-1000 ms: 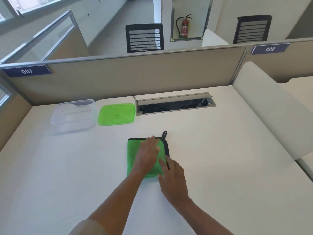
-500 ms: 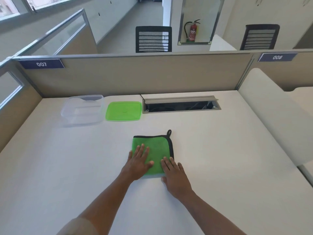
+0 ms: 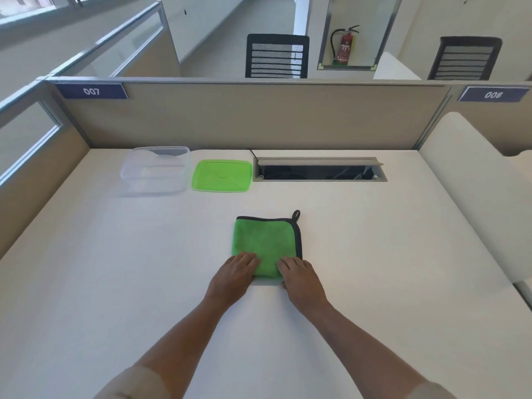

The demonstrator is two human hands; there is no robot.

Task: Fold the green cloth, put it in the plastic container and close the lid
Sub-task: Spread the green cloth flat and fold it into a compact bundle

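The green cloth [image 3: 266,243], folded into a square with a dark trim and a hanging loop at its far right corner, lies flat in the middle of the white desk. My left hand [image 3: 234,276] rests on its near left corner with fingers curled down onto the edge. My right hand [image 3: 300,279] does the same at the near right corner. The clear plastic container [image 3: 155,169] stands open at the far left. Its green lid [image 3: 221,175] lies flat on the desk just right of it.
An open cable tray slot [image 3: 319,171] is set into the desk right of the lid. A beige partition [image 3: 259,116] closes off the far side and the left. A white padded divider [image 3: 475,191] runs along the right edge.
Both hands slid back from the cloth's middle to its near edge and their fingers curled. The cloth itself has stayed flat and in place.
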